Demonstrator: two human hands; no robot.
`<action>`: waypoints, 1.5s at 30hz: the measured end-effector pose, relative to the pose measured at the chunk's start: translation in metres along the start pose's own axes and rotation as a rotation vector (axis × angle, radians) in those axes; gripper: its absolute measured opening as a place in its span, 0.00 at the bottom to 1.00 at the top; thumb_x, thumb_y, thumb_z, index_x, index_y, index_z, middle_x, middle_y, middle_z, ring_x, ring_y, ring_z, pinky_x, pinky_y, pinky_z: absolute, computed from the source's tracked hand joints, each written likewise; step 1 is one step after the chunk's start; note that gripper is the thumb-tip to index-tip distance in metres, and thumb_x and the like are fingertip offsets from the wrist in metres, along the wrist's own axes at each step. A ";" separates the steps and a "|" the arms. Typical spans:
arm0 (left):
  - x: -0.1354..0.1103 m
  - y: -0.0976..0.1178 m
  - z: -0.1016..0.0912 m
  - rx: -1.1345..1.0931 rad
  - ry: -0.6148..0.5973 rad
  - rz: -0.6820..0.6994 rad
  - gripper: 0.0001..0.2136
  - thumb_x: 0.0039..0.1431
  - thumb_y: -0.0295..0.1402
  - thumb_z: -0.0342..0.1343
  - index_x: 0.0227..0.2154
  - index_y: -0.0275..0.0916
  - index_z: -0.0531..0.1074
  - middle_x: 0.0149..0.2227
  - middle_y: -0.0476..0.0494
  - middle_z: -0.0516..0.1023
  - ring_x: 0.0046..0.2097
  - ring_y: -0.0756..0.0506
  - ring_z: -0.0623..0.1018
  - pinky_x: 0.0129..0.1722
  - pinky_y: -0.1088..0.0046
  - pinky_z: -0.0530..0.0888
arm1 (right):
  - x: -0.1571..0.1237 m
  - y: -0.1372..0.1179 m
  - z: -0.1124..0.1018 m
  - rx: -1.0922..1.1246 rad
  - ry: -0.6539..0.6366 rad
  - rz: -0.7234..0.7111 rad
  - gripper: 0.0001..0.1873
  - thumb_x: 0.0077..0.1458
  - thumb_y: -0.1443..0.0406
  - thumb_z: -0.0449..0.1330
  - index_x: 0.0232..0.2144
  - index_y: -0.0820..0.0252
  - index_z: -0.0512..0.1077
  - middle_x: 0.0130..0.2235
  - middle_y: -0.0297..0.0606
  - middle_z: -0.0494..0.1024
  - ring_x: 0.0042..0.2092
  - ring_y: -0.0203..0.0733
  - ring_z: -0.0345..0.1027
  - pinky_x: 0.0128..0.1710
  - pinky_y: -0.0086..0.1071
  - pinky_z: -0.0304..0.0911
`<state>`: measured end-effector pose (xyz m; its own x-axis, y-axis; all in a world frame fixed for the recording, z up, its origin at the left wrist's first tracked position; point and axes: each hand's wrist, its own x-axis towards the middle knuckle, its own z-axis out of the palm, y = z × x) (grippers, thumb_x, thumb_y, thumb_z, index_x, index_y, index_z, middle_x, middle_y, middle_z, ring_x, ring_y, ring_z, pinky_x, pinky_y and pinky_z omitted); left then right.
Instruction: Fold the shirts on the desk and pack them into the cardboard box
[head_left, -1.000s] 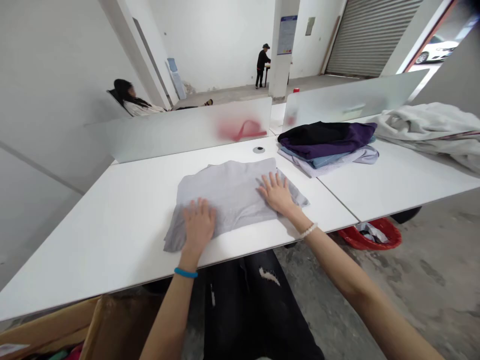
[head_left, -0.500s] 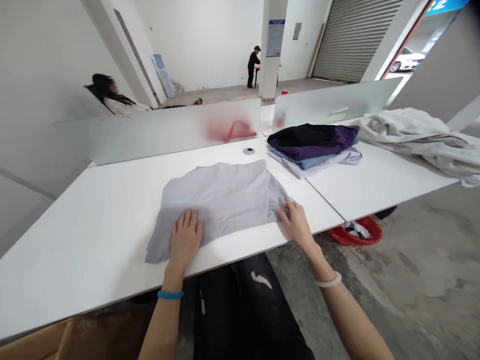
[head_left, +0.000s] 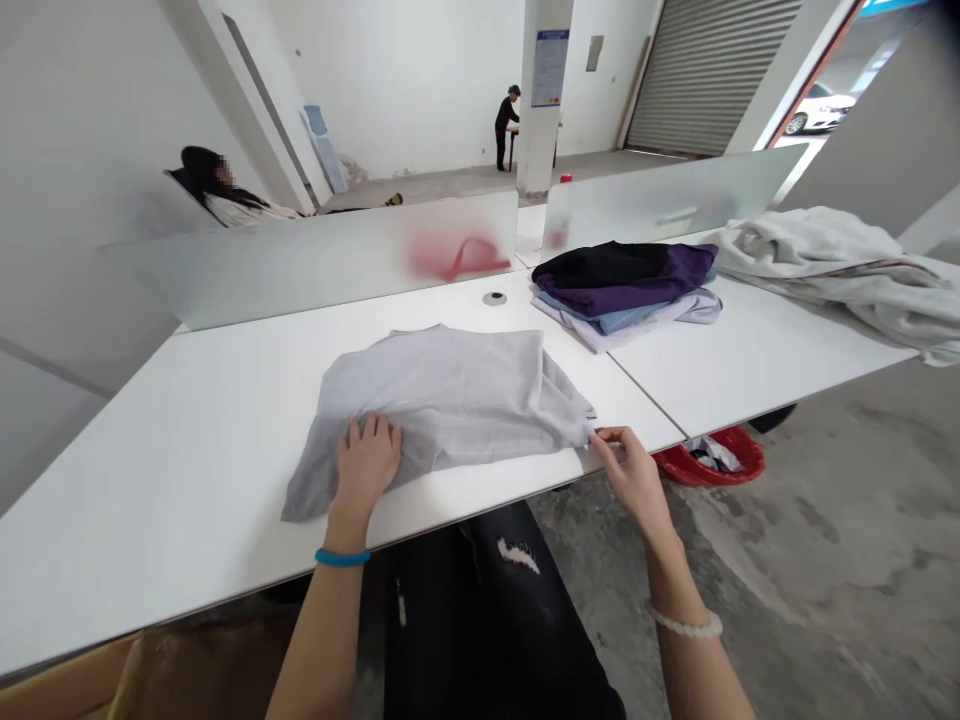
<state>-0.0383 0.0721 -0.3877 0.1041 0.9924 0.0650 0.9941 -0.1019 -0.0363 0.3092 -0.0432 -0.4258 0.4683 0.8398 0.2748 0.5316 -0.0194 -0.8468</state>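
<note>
A light grey garment [head_left: 465, 385], partly folded and creased, lies on the white table [head_left: 202, 430] in front of me. My left hand [head_left: 367, 458] rests flat on its lower left part, fingers spread. At the garment's right end, my right hand [head_left: 626, 465] pinches the lower corner between thumb and fingers and draws it out. Creases run from that corner across the cloth. Which kind of garment it is I cannot make out.
Folded clothes in black, purple and blue form a stack [head_left: 622, 285] behind on the right. Farther right lies a pile of whitish cloth [head_left: 840, 265]. A frosted divider [head_left: 345, 255] borders the table. A red-lined bin [head_left: 712, 460] stands below. Two people are beyond.
My right hand has moved right and slightly down, pulling the garment's corner outward. The cloth near it is stretched and lifted in folds. My left hand stays nearly in place.
</note>
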 end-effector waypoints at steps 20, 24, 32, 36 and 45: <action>0.199 0.207 -0.010 -0.315 0.023 0.483 0.14 0.64 0.37 0.45 0.44 0.36 0.72 0.49 0.36 0.76 0.50 0.42 0.75 0.50 0.66 0.67 | 0.016 -0.010 0.026 0.476 0.017 0.057 0.16 0.55 0.53 0.58 0.38 0.59 0.68 0.38 0.37 0.71 0.34 0.36 0.66 0.34 0.29 0.62; 0.206 0.209 -0.004 -0.335 0.028 0.510 0.12 0.57 0.42 0.56 0.40 0.41 0.73 0.46 0.43 0.78 0.49 0.42 0.75 0.52 0.68 0.65 | 0.019 -0.015 0.030 0.477 0.011 0.050 0.16 0.57 0.54 0.56 0.41 0.58 0.66 0.39 0.37 0.69 0.35 0.36 0.64 0.34 0.29 0.62; 0.237 0.207 -0.006 -0.383 0.207 0.276 0.16 0.67 0.40 0.39 0.46 0.40 0.68 0.46 0.37 0.77 0.49 0.40 0.75 0.45 0.66 0.67 | 0.021 -0.013 0.037 0.267 0.148 0.176 0.18 0.57 0.51 0.53 0.41 0.58 0.64 0.33 0.34 0.68 0.29 0.36 0.62 0.28 0.29 0.59; 0.234 0.201 -0.004 -0.380 0.277 0.312 0.16 0.67 0.39 0.40 0.49 0.38 0.67 0.49 0.36 0.74 0.53 0.40 0.71 0.51 0.63 0.65 | 0.025 -0.014 0.039 0.031 0.074 0.139 0.18 0.60 0.55 0.48 0.45 0.60 0.65 0.36 0.40 0.71 0.27 0.37 0.65 0.29 0.33 0.62; 0.169 0.125 -0.006 -0.292 0.254 0.506 0.22 0.68 0.39 0.36 0.58 0.36 0.61 0.59 0.38 0.68 0.61 0.43 0.64 0.64 0.59 0.51 | 0.024 -0.052 0.039 -0.441 0.021 -0.399 0.21 0.66 0.60 0.42 0.52 0.57 0.69 0.54 0.47 0.71 0.57 0.48 0.62 0.60 0.51 0.47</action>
<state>0.1037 0.2264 -0.3751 0.5314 0.7729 0.3467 0.7831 -0.6043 0.1468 0.2655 -0.0008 -0.3923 0.1835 0.8177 0.5456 0.9104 0.0680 -0.4081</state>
